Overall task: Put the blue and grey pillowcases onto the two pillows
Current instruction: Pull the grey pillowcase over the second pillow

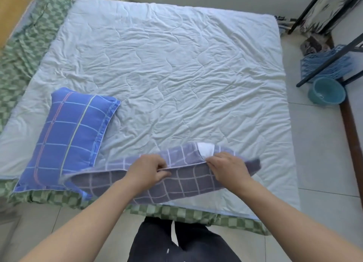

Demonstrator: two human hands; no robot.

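Hands left, right: each grip pinching grey pillowcase open edge at bed's near edge.

This is a bedroom in a home. A big bed with a white quilt fills the room. A blue pillow lies near its left edge. The floor has pale tiles, with a bucket and a blue basket beside the bed's right edge.
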